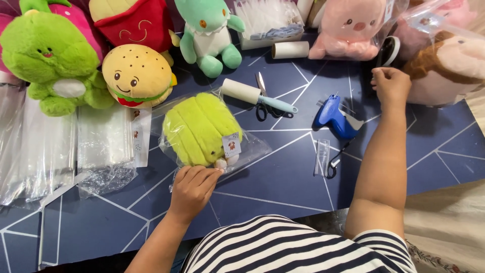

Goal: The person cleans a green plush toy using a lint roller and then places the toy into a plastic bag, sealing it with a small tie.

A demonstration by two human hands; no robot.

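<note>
On the blue table (283, 187) w/ white line pattern, right in front of me, lies a lime-green plush toy (199, 126) inside a clear plastic bag (252, 149), a small paper tag showing at its near end. My left hand (194, 184) sits at the bag's 6 o'clock edge, fingers curled down and pressing on the plastic there; can't tell if they pinch it or just rest on it. My right hand (391, 86) is well apart, out at approx 2 o'clock from the bagged toy, fingers drawn together, thumb against them, near a black-and-white round thing (389, 50); can't tell whether anything sits btw the fingertips.

Btw the hands: a lint roller (252, 94) w/ light blue handle lies across black-handled scissors (261, 98), at 1 o'clock from the bagged toy. A blue tagging gun (333, 119) lies at 3 o'clock, and just beside it, nearer me, a small clear strip of plastic fasteners (321, 156).

At 9 o'clock a stack of empty clear bags (103, 136). At 11 o'clock a burger plush (137, 75), touching a big green plush (50, 60). Along the far edge: red fries plush (134, 23), mint shark plush (208, 35), cardboard roll core (290, 49), pink plush in a bag (351, 28). At the far right, a brown-and-pink bagged plush (449, 65).
</note>
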